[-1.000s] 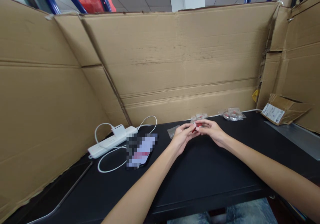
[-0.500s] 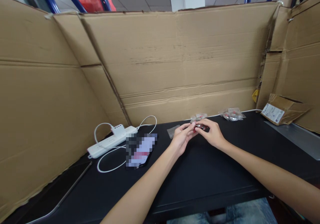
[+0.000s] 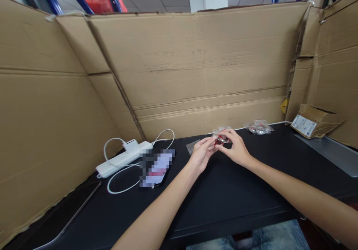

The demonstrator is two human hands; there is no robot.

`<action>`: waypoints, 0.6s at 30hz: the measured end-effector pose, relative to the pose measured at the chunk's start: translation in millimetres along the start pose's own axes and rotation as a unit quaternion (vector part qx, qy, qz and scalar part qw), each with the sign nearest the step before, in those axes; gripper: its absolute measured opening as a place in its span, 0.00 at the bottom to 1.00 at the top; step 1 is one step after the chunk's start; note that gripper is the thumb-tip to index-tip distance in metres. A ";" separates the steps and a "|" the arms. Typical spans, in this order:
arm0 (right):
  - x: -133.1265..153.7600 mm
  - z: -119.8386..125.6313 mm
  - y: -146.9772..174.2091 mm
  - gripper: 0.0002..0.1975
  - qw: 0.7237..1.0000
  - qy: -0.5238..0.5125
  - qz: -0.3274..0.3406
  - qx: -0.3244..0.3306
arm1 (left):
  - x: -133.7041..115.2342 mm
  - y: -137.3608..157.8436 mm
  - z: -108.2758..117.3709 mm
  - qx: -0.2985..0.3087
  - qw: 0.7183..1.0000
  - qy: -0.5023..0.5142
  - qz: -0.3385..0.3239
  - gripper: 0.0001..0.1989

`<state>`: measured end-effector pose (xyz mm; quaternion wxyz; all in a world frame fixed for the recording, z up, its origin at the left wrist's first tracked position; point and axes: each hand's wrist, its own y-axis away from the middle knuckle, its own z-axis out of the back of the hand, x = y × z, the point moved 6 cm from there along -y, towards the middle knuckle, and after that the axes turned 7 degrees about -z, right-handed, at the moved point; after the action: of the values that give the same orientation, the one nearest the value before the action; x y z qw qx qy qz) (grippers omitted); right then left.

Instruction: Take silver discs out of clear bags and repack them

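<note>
A small shiny metal piece with a red cord [image 3: 219, 141] is between my two hands above the black table. My left hand [image 3: 201, 153] pinches it at its left side, thumb and fingers closed. At its right, my right hand [image 3: 236, 149] curves its thumb and fingers around the piece, fingertips touching it. The exact kind is too small to make out. Just behind the hands lies a clear plastic bag [image 3: 223, 130] with red and silvery things in it. A flat clear bag [image 3: 191, 146] is partly hidden by my left hand.
Another clear bag of shiny pieces [image 3: 260, 127] lies by the cardboard wall [image 3: 201, 67]. To the right are an open brown package [image 3: 319, 121] and a grey sheet [image 3: 330, 155]. On the left are a white power strip [image 3: 123, 160], cables, a blurred-out phone [image 3: 158, 168] and a dark tablet-like slab [image 3: 64, 212].
My right hand's fingers have spread a little, and more of the red cord and shiny piece shows between the hands. The whole view has shifted slightly.
</note>
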<state>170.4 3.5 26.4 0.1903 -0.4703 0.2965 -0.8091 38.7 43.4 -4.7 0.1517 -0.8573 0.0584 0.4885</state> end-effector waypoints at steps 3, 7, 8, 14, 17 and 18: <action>0.8 -0.9 0.8 0.17 1.000 -0.002 0.006 0.007 | -0.3 0.3 -1.9 0.000 1.000 0.008 0.009 0.11; 3.3 1.0 1.9 0.15 1.000 0.004 0.015 -0.010 | 0.4 2.2 -6.7 0.011 1.000 0.024 0.017 0.10; 4.1 1.7 2.1 0.14 1.000 0.006 0.017 -0.015 | 0.7 2.5 -7.1 0.009 0.999 0.025 0.018 0.10; 4.4 3.9 1.5 0.14 0.999 0.017 0.018 -0.028 | 0.7 2.6 -6.8 -0.001 0.999 0.028 0.019 0.10; 3.8 2.7 1.0 0.11 0.999 0.023 0.018 -0.015 | -0.2 3.0 -7.9 -0.001 0.999 0.028 0.019 0.10; 3.7 2.6 0.8 0.11 0.999 0.024 0.017 -0.013 | -0.5 3.2 -8.6 0.002 0.999 0.028 0.019 0.10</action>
<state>170.9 0.0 29.2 0.1908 -0.4480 0.3199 -0.8127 44.7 37.6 -0.9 0.1421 -0.8692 0.0800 0.4667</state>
